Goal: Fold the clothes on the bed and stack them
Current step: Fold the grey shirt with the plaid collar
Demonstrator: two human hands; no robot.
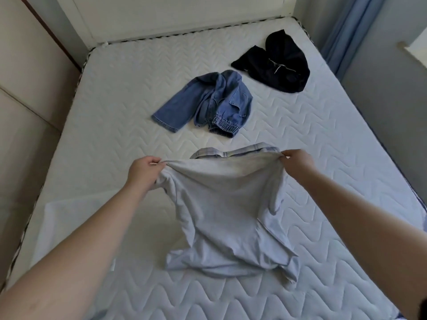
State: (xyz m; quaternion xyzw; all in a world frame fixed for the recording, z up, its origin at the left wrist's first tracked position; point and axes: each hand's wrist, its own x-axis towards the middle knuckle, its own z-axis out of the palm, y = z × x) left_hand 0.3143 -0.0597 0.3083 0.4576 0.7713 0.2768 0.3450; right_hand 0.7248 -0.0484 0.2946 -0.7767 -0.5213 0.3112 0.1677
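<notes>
Left hand clenched on one upper corner of a pale grey T-shirt, fingers curled round a bunched fold of the cloth. Right hand pinching the opposite upper corner, thumb and fingers closed on the hem. Top edge of the shirt stretched taut between the two hands and lifted off the bed; lower part of the shirt sagging down and resting crumpled on the quilted mattress near the front edge. Just behind the raised edge, lying flat on the bed and partly hidden by the shirt, a light plaid garment with only a narrow strip showing. Farther back, near the middle of the mattress, a pair of blue denim trousers, loosely heaped, one leg reaching out to the left, elastic cuff turned toward the front. Beyond that, toward the far right corner, a black garment with a pale drawstring, also heaped and unfolded. Denim and black pieces near each other but not touching; both well apart from the shirt. Both forearms bare, reaching in from the bottom corners. White headboard along the far side of the bed, beige wall panels at left, blue curtain at right beside a grey wall.
</notes>
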